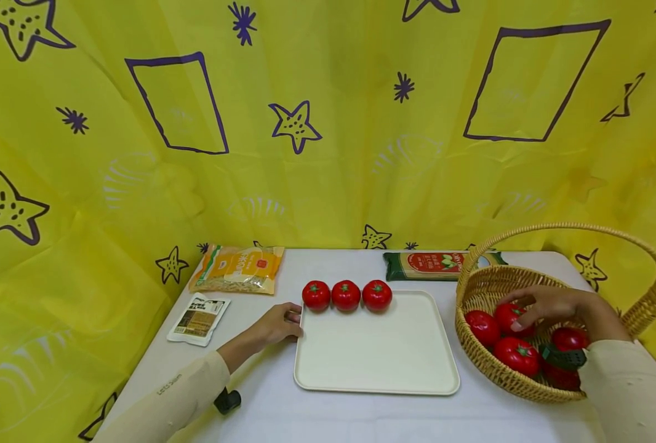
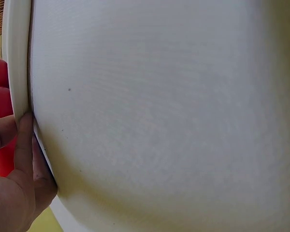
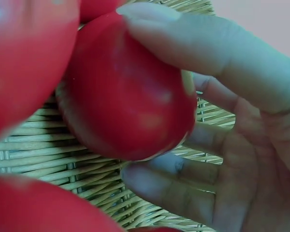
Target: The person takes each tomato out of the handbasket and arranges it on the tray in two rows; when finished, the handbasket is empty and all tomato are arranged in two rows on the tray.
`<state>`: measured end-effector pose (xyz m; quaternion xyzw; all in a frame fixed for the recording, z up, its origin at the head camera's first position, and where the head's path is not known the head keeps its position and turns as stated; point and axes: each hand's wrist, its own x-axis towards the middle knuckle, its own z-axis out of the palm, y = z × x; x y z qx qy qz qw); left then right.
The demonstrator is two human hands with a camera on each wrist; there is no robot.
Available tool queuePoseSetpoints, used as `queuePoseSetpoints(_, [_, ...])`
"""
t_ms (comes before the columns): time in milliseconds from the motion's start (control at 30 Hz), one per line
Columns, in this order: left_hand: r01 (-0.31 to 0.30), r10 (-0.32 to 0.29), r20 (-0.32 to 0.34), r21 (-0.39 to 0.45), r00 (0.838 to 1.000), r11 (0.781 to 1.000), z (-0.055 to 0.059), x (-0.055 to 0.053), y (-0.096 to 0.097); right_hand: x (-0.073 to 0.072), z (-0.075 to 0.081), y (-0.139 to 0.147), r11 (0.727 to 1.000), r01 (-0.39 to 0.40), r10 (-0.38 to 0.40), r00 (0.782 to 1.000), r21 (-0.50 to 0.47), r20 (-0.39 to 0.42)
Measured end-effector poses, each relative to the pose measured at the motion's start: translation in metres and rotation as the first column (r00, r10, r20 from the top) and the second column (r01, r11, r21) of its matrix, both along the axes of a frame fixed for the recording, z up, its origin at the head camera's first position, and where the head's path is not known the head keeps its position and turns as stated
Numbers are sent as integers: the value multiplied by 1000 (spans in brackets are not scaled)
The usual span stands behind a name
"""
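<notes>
My left hand [image 1: 277, 322] pinches the left rim of a cream rectangular tray [image 1: 378, 357] between thumb and fingers, as the left wrist view shows at the tray's edge [image 2: 20, 58]. Three red tomatoes [image 1: 346, 296] stand in a row along the tray's back left edge. On the right, my right hand [image 1: 555, 304] reaches into a wicker basket [image 1: 519, 376] and grips a tomato [image 1: 508, 317]. In the right wrist view the thumb lies over that tomato [image 3: 130, 92] while the fingers curl round its far side and underside. Several other tomatoes [image 1: 517, 355] lie around it.
A yellow-orange food packet [image 1: 239, 269] lies at the back left, with a small white pouch [image 1: 198, 319] in front of it. Behind the tray is a green and red packet [image 1: 424, 266]. The basket's tall handle [image 1: 568, 227] arches over its opening. A yellow patterned curtain [image 1: 339, 184] hangs behind the table.
</notes>
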<state>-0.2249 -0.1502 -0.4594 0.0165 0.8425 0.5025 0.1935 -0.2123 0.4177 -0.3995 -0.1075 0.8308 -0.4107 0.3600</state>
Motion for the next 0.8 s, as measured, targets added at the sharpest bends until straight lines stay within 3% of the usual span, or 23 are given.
queuePoseSetpoints(367, [24, -24, -21, 6, 999, 1000, 1, 0, -1, -4, 2, -2, 1000, 14, -14, 998, -5, -61])
queuePoseSetpoints(800, [11, -11, -8, -12, 1000, 1000, 0, -1, -1, -2, 7, -6, 1000, 21, -22, 991, -5, -132])
